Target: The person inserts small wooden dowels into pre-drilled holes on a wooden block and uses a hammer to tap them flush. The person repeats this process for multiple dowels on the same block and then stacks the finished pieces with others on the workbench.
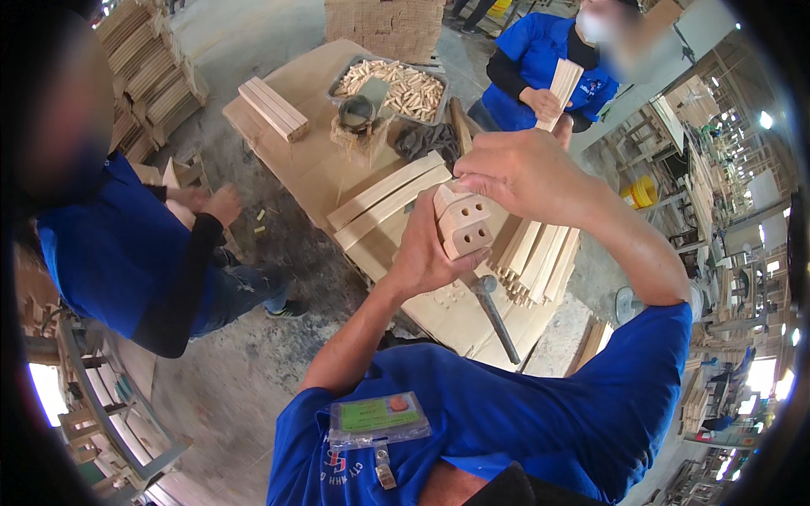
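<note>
We start at our left hand [426, 253], which is wrapped around the lower part of a short wooden block [462, 221] and holds it up in front of the chest. The end face with its two drilled holes is turned toward us, which lets us see into the holes while working on it. Our right hand [515, 173] comes down over the top of the same block, fingers curled and pinched at its upper edge. Whether a small piece sits between those fingertips we cannot tell, since the knuckles hide it. So both hands are closed on the block, which is raised clear of the table [308, 160].

Just below the left hand, a hammer [494, 304] lies on the table with its handle pointing toward us, close enough to pick up without reaching. Beside it, a stack of light wooden slats [536, 253] leans with drilled ends facing us, and two longer curved rails [384, 198] lie across the cardboard-covered top. Further out stands a metal tray of wooden dowels [405, 84], near a roll of tape [356, 110], a dark rag [426, 139] and a bundle of boards [274, 108].

Beyond the table a co-worker in blue [548, 59] holds up a slat, and on our left another person in blue [118, 244] bends over small parts.
</note>
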The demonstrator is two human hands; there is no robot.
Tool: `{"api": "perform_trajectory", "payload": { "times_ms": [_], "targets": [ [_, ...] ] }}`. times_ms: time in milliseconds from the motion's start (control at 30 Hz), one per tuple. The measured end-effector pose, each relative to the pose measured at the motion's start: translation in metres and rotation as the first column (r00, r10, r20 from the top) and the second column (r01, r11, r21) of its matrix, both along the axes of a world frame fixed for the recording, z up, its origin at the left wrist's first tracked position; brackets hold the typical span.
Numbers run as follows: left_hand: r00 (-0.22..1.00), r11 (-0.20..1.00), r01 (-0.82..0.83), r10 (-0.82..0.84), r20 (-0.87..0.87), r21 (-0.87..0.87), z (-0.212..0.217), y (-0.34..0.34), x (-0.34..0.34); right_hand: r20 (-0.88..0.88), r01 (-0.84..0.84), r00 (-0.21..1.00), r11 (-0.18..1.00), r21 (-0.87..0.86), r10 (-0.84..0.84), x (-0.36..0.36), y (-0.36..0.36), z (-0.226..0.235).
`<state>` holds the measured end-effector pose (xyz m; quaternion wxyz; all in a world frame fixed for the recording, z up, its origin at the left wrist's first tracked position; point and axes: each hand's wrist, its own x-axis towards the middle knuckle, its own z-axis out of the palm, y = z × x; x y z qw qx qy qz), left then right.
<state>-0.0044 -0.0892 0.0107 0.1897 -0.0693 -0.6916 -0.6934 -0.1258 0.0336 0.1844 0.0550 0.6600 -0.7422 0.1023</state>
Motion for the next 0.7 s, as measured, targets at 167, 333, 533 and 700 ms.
{"api": "perform_trajectory", "payload": {
  "times_ms": [167, 333, 533, 700],
  "targets": [
    [1.000, 1.000, 0.001, -0.001, -0.008, -0.015, -0.001, 0.002, 0.000, 0.868, 0.464, 0.479, 0.878, -0.120, -0.134, 0.006, 0.033, 0.013],
    [1.000, 1.000, 0.023, -0.023, 0.000, -0.020, -0.007, 0.003, -0.002, 0.992, 0.515, 0.116, 0.857, -0.019, -0.048, 0.019, 0.071, 0.011],
    [0.998, 0.997, 0.057, -0.058, 0.015, 0.052, -0.005, 0.010, -0.002, 0.795, 0.466, 0.592, 0.860, -0.208, -0.128, 0.029, 0.068, -0.020],
    [0.999, 0.999, -0.008, 0.009, 0.038, -0.046, 0.002, 0.011, 0.000, 0.507, 0.319, 0.845, 0.920, -0.228, -0.167, 0.029, 0.064, -0.025]
  ]
}}
